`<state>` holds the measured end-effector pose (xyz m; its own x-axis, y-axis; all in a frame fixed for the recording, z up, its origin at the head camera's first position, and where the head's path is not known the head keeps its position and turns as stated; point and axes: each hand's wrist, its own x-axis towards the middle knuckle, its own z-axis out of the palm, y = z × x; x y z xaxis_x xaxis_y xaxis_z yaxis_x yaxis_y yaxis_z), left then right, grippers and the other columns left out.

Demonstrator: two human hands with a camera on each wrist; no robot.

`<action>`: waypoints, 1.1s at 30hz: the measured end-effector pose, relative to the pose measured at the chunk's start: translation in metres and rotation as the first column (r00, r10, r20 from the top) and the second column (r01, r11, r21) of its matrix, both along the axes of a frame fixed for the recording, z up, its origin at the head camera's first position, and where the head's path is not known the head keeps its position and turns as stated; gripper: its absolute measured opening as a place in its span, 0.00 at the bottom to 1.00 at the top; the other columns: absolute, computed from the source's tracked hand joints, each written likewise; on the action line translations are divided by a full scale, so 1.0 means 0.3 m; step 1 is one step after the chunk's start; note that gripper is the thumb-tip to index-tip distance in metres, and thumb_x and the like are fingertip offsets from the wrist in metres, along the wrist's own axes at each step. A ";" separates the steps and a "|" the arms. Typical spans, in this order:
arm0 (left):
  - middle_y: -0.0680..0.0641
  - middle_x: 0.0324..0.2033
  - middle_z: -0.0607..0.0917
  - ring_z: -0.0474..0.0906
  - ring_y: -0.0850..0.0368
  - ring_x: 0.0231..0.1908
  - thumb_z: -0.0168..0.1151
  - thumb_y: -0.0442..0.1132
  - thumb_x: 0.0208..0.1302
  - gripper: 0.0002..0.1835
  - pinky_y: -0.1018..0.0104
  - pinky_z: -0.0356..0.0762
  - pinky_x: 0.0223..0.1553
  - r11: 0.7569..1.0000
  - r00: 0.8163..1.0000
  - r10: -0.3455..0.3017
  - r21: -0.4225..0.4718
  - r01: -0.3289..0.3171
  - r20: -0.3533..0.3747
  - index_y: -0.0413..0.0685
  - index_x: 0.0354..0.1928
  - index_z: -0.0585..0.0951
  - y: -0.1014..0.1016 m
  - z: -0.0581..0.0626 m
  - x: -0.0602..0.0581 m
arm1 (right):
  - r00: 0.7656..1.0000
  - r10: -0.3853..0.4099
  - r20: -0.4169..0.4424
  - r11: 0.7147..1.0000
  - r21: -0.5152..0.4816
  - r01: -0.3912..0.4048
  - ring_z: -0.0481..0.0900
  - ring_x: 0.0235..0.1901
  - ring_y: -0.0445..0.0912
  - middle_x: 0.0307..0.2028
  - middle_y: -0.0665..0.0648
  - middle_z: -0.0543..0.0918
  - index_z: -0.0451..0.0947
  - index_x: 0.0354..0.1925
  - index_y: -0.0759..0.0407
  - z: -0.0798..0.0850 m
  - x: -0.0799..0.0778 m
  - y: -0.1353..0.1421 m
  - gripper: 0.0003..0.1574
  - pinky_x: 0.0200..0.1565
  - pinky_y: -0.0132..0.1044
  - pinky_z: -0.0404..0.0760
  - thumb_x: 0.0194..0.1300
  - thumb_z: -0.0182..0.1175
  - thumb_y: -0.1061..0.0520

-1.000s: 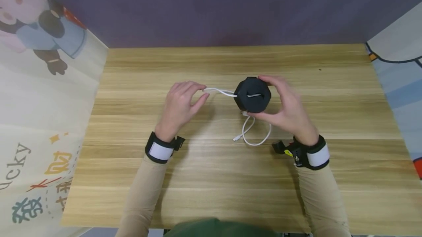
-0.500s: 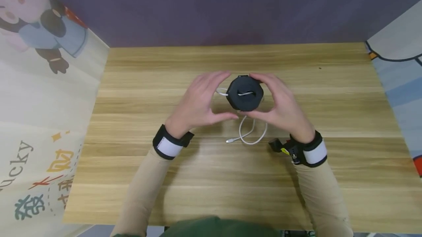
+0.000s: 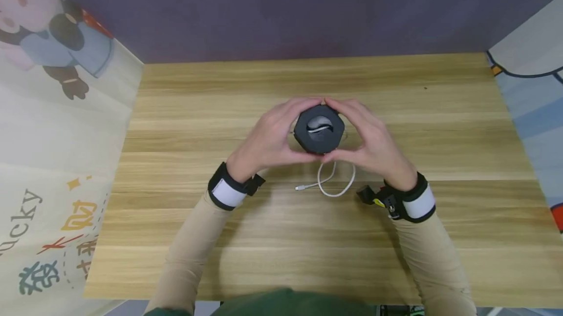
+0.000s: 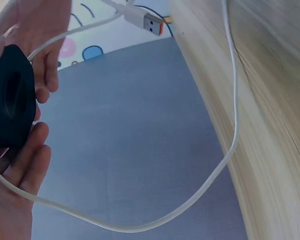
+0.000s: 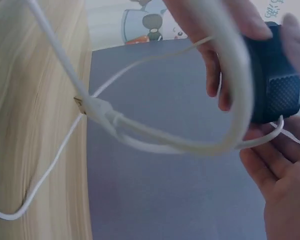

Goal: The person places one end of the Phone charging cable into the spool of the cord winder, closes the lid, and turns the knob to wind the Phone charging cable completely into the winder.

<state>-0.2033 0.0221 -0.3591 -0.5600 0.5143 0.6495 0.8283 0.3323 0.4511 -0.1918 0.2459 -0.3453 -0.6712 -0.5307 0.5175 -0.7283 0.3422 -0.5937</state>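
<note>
A black octagonal cable winder [image 3: 318, 142] is held above the table between both hands. My left hand [image 3: 274, 137] grips its left side, fingers at the far edge and thumb at the near one. Opposite it, my right hand [image 3: 369, 142] grips the right side the same way. A white cable passes through the slot in the winder's top. Below hangs a loop of the white USB cable [image 3: 335, 195], its small plug lying to the left. In the left wrist view the USB-A plug [image 4: 152, 24] dangles beside the winder [image 4: 12, 100]; its textured side shows in the right wrist view.
The wood-grain table [image 3: 246, 257] spreads out around the hands. A dark purple-grey panel [image 3: 308, 13] stands behind it, with printed cloth [image 3: 57, 135] on the left and more on the right. Both wrists carry strapped cameras.
My left hand has let go of the cable ends on the left and moved right to grip the winder. The winder has shifted slightly left and turned, with the right hand keeping hold.
</note>
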 end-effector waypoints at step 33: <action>0.40 0.47 0.81 0.75 0.56 0.50 0.77 0.49 0.29 0.47 0.63 0.74 0.54 0.970 0.998 0.057 0.235 -0.061 0.022 0.31 0.55 0.73 -0.051 0.057 0.039 | 0.961 -0.249 -0.118 0.885 -0.431 0.176 0.79 0.29 0.44 0.23 0.68 0.83 0.81 0.23 0.74 0.076 0.042 -0.042 0.06 0.39 0.31 0.78 0.48 0.68 0.68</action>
<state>-0.1916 0.0067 -0.3420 -0.5954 0.3139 0.7395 0.8030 0.2633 0.5347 -0.1792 0.2332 -0.3224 -0.6293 -0.0990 0.7708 -0.7655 0.2500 -0.5928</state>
